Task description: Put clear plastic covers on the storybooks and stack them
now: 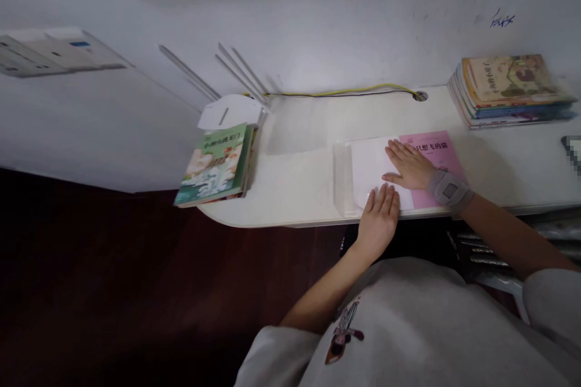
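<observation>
A pink book (436,153) lies on the white desk (299,187) in front of me, with a white sheet or cover (368,166) lying over its left part. My right hand (408,164) rests flat on the book and the sheet, fingers stretched out. On that wrist sits a grey band with a small screen (450,191). My left hand (379,220) lies flat at the near edge of the white sheet, fingers straight and together. Neither hand holds anything.
A green picture book (216,164) tops a small stack at the desk's left end, with white papers (230,111) behind it. A taller stack of books (509,91) stands at the back right. A yellow cable (345,92) runs along the wall. Dark floor lies to the left.
</observation>
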### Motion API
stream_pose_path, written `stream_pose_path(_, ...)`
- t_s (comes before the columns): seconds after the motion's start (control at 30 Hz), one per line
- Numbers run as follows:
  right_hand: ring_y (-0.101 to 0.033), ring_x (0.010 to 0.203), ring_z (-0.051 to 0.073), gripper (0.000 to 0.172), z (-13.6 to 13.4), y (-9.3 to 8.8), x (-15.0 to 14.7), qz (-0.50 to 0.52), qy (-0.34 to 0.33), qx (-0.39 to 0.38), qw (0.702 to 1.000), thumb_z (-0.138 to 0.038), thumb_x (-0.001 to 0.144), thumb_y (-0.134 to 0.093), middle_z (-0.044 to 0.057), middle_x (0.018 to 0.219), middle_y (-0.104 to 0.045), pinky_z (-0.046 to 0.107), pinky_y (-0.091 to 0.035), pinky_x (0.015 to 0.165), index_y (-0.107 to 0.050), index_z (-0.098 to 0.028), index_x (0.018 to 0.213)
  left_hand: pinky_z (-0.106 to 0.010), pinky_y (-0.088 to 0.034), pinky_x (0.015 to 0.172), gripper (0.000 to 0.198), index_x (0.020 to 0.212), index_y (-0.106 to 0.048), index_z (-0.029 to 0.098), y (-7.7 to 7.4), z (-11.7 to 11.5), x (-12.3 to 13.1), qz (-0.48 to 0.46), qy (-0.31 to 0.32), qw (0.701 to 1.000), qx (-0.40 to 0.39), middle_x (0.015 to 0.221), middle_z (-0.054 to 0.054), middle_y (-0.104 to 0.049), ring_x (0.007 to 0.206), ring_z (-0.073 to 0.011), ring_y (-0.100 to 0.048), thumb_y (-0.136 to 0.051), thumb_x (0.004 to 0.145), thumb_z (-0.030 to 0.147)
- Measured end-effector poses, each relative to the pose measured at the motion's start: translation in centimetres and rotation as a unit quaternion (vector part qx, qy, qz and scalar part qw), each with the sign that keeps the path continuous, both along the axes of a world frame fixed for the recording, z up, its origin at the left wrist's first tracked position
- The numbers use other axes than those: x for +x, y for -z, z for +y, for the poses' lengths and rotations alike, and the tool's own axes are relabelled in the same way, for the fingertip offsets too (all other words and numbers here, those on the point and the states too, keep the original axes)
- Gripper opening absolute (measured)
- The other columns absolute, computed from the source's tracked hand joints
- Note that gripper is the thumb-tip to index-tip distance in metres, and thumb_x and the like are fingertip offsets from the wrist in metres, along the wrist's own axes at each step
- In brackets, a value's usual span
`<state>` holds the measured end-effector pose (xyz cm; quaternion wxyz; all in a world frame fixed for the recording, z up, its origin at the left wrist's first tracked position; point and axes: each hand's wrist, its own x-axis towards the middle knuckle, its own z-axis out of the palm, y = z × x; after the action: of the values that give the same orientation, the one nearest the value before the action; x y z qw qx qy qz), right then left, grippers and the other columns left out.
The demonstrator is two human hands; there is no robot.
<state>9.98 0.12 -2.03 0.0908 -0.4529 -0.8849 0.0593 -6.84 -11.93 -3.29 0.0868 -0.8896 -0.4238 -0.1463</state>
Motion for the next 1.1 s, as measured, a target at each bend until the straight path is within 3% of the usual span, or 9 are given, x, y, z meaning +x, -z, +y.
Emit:
stream_pose_path(0.13,-0.023,0.144,0.033,0.085,0.2,0.2,-0.3,0.014,0.004,0.014,1.0,-0.07,0.089,-0.027,0.018,0.155,-0.03,0.052,-0.018,0.117,-0.034,-0.009,0.146,-0.052,-0.033,0.112,0.044,0.136,-0.049,0.011,-0.6,0.9,-1.7,-0.037,-0.037,0.998,-0.04,0.143,-0.018,-0.048,0.139,-0.0297,-0.036,-0.043,0.096,0.029)
stream_pose_path(0.27,-0.025,0.143,0.037,0.082,-1.5,0.3,-0.6,0.045,0.086,0.05,0.994,-0.067,0.091,-0.025,0.022,0.152,-0.034,0.058,-0.022,0.114,-0.035,-0.007,0.145,-0.059,-0.031,0.109,0.048,0.133,-0.05,0.007,-1.7,3.2,-6.2,-0.094,-0.235,0.966,-0.056,0.143,-0.025,-0.045,0.139,-0.0353,-0.035,-0.041,0.095,0.035)
stream_pose_path(0.37,-0.031,0.14,0.038,0.083,-5.2,0.7,-0.7,0.05,0.105,0.058,0.992,-0.069,0.09,-0.03,0.026,0.148,-0.039,0.058,-0.027,0.111,-0.035,-0.006,0.145,-0.059,-0.034,0.106,0.032,0.107,-0.062,0.01,-2.5,4.6,-9.2,-0.132,-0.333,0.924,-0.134,0.133,-0.025,-0.056,0.133,-0.0379,-0.043,-0.047,0.09,0.032)
stream_pose_path(0.53,-0.024,0.142,0.042,0.1,-11.0,1.6,-1.6,0.029,0.053,0.082,0.995,-0.068,0.073,-0.063,0.031,0.149,-0.032,0.056,-0.027,0.114,-0.037,-0.001,0.143,-0.04,-0.046,0.098,0.014,0.077,-0.052,0.02,-3.6,5.4,-9.9,-0.415,-0.272,0.817,-0.295,0.105,-0.01,-0.071,0.116,-0.025,-0.06,-0.053,0.082,0.033)
stream_pose_path(0.63,-0.026,0.142,0.04,0.091,-11.4,1.5,-1.9,0.045,0.048,0.083,0.994,-0.055,0.077,-0.067,0.031,0.148,-0.034,0.054,-0.03,0.114,-0.036,0.0,0.143,-0.041,-0.053,0.089,0.021,0.078,-0.047,0.021,-5.2,5.3,-8.9,-0.581,-0.192,0.704,-0.361,0.112,-0.011,-0.07,0.108,-0.0254,-0.065,-0.056,0.081,0.039)
stream_pose_path(0.7,-0.032,0.14,0.036,0.078,-11.0,1.2,-1.7,0.091,0.056,0.073,0.992,-0.047,0.086,-0.058,0.028,0.147,-0.038,0.053,-0.034,0.112,-0.032,-0.004,0.146,-0.042,-0.056,0.086,0.023,0.083,-0.048,0.021,-7.2,5.2,-8.0,-0.625,-0.137,0.665,-0.386,0.126,-0.013,-0.064,0.104,-0.0253,-0.067,-0.054,0.084,0.043)
stream_pose_path(0.83,-0.052,0.127,0.028,0.061,-10.5,0.6,-0.5,0.243,0.095,0.026,0.965,-0.033,0.096,-0.037,0.016,0.141,-0.052,0.048,-0.049,0.102,-0.021,-0.017,0.152,-0.043,-0.056,0.089,0.04,0.106,-0.052,0.022,-10.9,5.1,-4.9,-0.605,-0.024,0.697,-0.384,0.142,-0.012,-0.051,0.116,-0.0269,-0.061,-0.035,0.094,0.056)
stream_pose_path(0.9,-0.058,0.121,0.026,0.057,-10.7,0.6,-0.1,0.299,0.126,0.001,0.946,-0.032,0.097,-0.033,0.013,0.136,-0.057,0.046,-0.053,0.097,-0.023,-0.02,0.152,-0.042,-0.054,0.092,0.058,0.123,-0.047,0.023,-11.4,5.5,-2.7,-0.568,0.025,0.737,-0.366,0.146,-0.012,-0.047,0.124,-0.0268,-0.056,-0.017,0.095,0.064)
stream_pose_path(1.1,-0.05,0.13,0.025,0.058,-11.2,1.0,-0.4,0.293,0.119,0.002,0.949,-0.027,0.096,-0.03,0.008,0.144,-0.049,0.045,-0.048,0.104,-0.022,-0.023,0.153,-0.035,-0.038,0.11,0.071,0.154,-0.002,0.026,-5.8,7.3,1.9,-0.473,-0.032,0.853,-0.218,0.161,-0.008,-0.016,0.145,-0.0173,-0.024,0.017,0.091,0.055)
